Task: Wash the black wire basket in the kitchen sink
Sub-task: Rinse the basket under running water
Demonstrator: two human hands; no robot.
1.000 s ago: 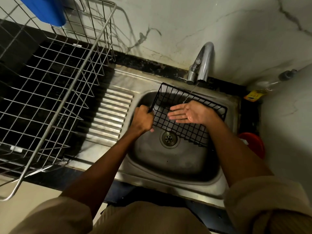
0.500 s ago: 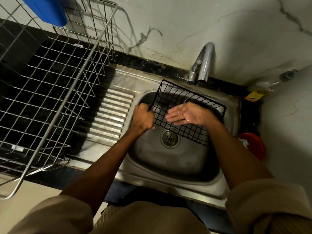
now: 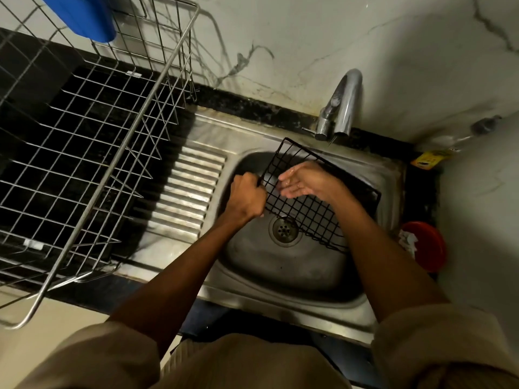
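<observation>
Nearest, the beige sleeves [image 3: 438, 349] of the person are seen, with both bare forearms reaching forward over the steel sink [image 3: 280, 276]. Within the basin, the drain [image 3: 284, 229] is left uncovered and nothing else is seen lying in it. Just beyond the drain, the black wire basket [image 3: 311, 211] is held tilted over the basin, its far corner raised towards the tap [image 3: 341, 105]. Its left rim is gripped by the left hand [image 3: 247, 196], whose fingers are curled tightly around the wire. The wet right hand [image 3: 304, 179] is laid on the mesh with fingers fairly straight and relaxed, apparently rubbing the grid.

The basket is judged to be light and stiff, unlikely to bend or break; when wet, its thin coated wires are probably slippery, so the thicker rim wire is the best place for a firm hold, as is done now.

To the right of the sink, a red bowl [image 3: 427, 245] is seen with something white at its edge; its contents cannot be made out. To the left, a large steel dish rack [image 3: 92, 153] stands on the dark counter, apparently holding nothing within view, with a blue container [image 3: 84, 15] at its far end.
</observation>
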